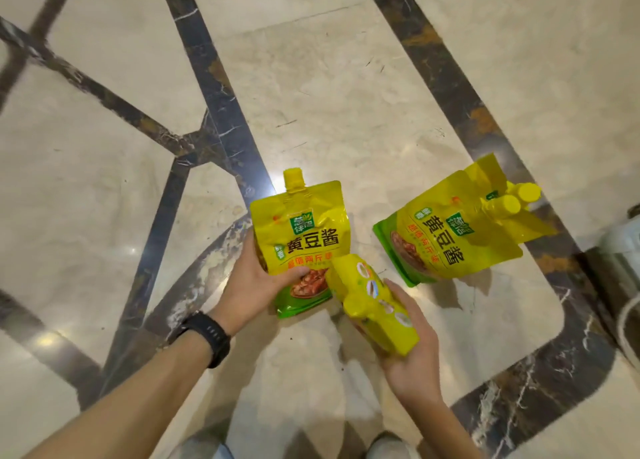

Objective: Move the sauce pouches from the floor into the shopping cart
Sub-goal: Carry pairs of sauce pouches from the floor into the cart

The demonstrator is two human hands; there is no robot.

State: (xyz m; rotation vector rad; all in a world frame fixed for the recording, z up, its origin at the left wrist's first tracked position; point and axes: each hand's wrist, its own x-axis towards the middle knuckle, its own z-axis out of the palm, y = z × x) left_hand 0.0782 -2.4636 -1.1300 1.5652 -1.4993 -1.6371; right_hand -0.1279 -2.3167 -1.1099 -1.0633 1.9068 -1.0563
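the left hand grips a yellow sauce pouch by its lower left side, thumb pressed across the printed front and the other digits hidden behind it; the pouch faces the camera with its capped spout pointing away from the person. the right hand is curled under a second pouch, cradling it with the fingers wrapped along its far side, so the pouch lies tilted with its yellow cap toward the camera and its upper end touching the front of the left-hand pouch.

below both spreads the pale marble floor, crossed by dark veined inlay bands. on it, just right of the held pouches, lies a stack of pouches, at least two by the pair of yellow caps poking out at its upper right; it lies partly over one dark band. at the right edge stands a white and dark object, too cut off to identify. a black watch circles the left wrist. pale shoe tips show at the bottom edge.
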